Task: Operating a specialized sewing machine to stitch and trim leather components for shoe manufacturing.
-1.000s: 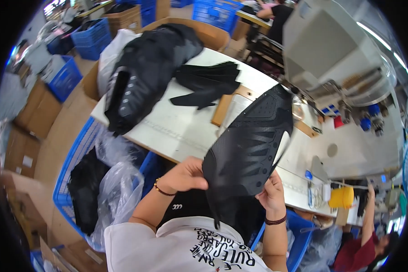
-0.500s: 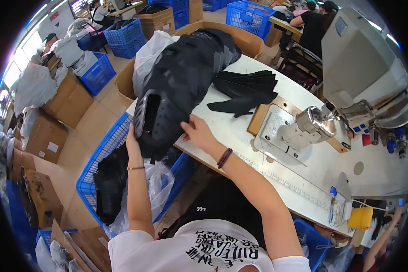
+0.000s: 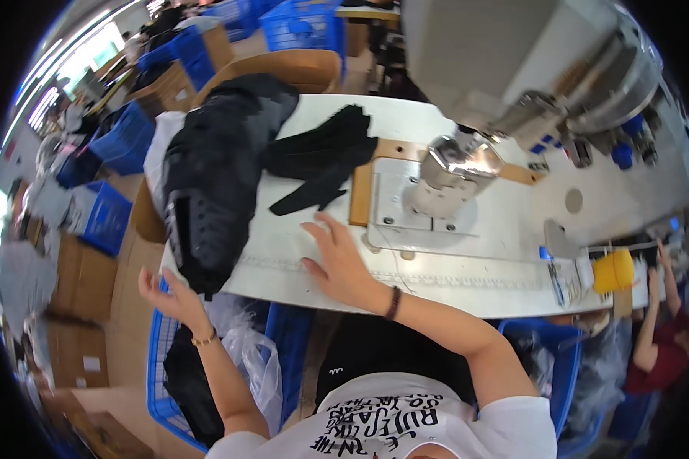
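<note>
While the right hand (image 3: 341, 260) lies flat and open-fingered on the white table (image 3: 298, 252) near its front edge, the left hand (image 3: 168, 294), fingers spread and holding nothing, hangs just off the front-left corner beneath the black garment stack (image 3: 214, 176). Bare tabletop separates the right hand from the sewing machine (image 3: 455, 164).

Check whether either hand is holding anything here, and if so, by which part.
Nothing is held. The right hand lies open, palm down, on the white table. The left hand is open below the lower end of the black fabric pile, gripping nothing.
</note>
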Available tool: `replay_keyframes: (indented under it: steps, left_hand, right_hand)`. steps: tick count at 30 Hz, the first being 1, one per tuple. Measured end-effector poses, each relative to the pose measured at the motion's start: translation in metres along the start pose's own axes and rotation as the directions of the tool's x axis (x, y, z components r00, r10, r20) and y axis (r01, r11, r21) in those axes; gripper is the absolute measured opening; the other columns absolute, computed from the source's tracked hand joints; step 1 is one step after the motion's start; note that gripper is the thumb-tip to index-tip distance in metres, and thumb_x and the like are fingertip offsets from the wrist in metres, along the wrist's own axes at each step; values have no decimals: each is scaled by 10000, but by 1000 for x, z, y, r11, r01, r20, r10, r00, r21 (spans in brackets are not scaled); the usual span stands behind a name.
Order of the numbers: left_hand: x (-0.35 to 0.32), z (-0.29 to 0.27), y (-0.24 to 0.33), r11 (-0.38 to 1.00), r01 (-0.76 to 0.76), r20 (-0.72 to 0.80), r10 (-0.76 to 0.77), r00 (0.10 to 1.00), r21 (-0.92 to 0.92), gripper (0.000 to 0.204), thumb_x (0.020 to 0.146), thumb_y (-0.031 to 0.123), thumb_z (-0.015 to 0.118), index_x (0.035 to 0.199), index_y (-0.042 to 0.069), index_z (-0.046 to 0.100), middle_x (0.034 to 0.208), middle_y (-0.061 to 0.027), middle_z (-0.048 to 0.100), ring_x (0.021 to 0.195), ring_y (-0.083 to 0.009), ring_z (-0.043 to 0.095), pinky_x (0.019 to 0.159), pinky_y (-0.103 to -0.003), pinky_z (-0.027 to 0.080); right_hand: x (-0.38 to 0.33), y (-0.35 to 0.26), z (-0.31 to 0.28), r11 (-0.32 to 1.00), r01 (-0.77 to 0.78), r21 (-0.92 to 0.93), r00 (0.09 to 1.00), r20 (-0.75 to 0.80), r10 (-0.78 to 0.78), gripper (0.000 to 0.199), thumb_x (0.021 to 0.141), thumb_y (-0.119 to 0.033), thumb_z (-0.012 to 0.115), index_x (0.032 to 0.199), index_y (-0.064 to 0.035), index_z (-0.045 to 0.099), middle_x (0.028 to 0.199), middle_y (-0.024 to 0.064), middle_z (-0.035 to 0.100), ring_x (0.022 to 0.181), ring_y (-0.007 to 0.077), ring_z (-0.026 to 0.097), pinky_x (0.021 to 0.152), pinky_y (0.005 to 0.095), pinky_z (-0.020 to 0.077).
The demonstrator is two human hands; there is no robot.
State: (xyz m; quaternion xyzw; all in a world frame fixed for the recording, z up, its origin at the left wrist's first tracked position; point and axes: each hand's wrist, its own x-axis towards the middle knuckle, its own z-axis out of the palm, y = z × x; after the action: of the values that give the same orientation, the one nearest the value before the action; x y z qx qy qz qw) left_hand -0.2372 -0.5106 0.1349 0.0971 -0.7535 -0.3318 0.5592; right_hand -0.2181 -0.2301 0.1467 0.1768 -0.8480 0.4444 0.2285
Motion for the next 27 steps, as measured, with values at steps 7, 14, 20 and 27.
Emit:
replay_keyframes:
  steps: [7,14,20,27]
  left_hand:
    - [-26,46,105,836,-11,303,211,930,-548,189,852,-36,488,1039,-16,494,1145,-136,464,1021,-210,482,864,-296,415]
    - [-44,73,133,702,52,457,404,792,-710,176,843,15,536,1018,-5,525,999,-118,555,902,-178,545,802,-240,444]
    - [-57,92,128,847,-30,522,355,776,-531,159,873,64,513,1015,8,556,913,-113,589,833,-160,563,767,-212,452]
    - [-71,90,202,887,18,732,369,572,-461,226,893,122,500,1083,16,562,933,-114,601,836,-160,566,769,-224,460]
  right_hand:
    - [-52,-23,-13,510,315,800,747,122,-654,323,864,-103,504,1152,23,428,973,156,546,916,271,516,852,318,380]
    - [-17,-136,-159,517,798,309,540,-748,-386,180,823,-133,564,840,45,580,730,178,586,661,334,551,585,346,457]
    - [-124,-76,-205,725,449,522,891,-197,-410,232,867,-178,534,1010,0,576,845,119,603,726,273,559,638,339,446]
    - [-240,-13,-269,703,-639,-311,761,-389,519,285,783,-319,560,722,-48,625,685,143,606,648,310,603,559,386,474]
